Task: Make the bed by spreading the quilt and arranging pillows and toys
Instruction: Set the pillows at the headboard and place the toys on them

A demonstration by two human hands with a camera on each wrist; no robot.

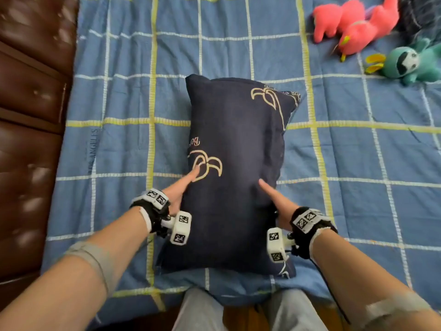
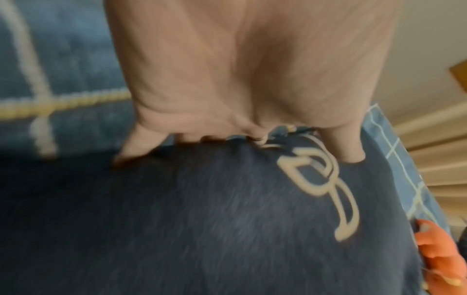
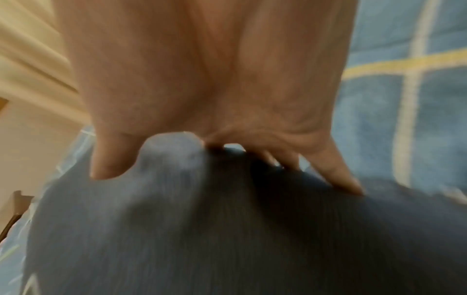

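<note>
Head view, pillow: I see a navy pillow (image 1: 235, 173) with gold line motifs lying lengthwise on the blue checked quilt (image 1: 119, 103), right of the brown padded headboard (image 1: 31, 115).
Head view, left hand: my left hand (image 1: 181, 187) grips the pillow's left edge, thumb on top.
Head view, right hand: my right hand (image 1: 276, 199) grips its right edge, thumb on top.
Head view, toys: pink plush (image 1: 355, 25) and teal plush (image 1: 410, 62), well beyond the pillow's far right corner.
Left wrist view: thumb (image 2: 350, 147) on top, fingers (image 2: 136, 145) curled round the pillow's side; blurred.
Right wrist view: thumb (image 3: 111, 159) and fingers (image 3: 338, 171) clasp a bunched fold; blurred.
</note>
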